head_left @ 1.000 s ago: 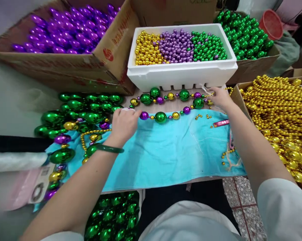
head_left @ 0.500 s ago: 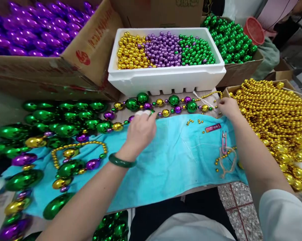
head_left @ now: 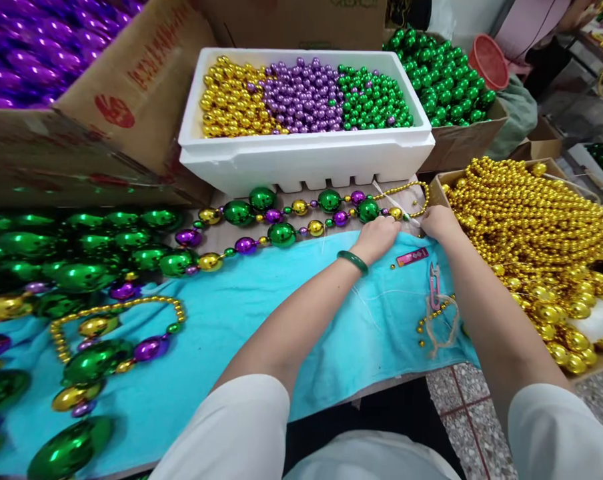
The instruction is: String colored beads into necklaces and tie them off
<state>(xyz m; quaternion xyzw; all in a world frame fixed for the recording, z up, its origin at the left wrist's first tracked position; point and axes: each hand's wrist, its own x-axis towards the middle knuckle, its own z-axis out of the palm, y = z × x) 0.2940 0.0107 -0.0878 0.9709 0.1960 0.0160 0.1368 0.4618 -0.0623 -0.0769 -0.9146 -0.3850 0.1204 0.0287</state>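
In front of the foam box [head_left: 306,157], left hand [head_left: 379,237] and right hand [head_left: 439,223] were by a bead strand [head_left: 368,211], each grip's state unclear.

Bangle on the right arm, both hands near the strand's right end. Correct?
No: the head view shows the bangle on the left arm. The left hand and right hand are near the right end of the strand, as you say.
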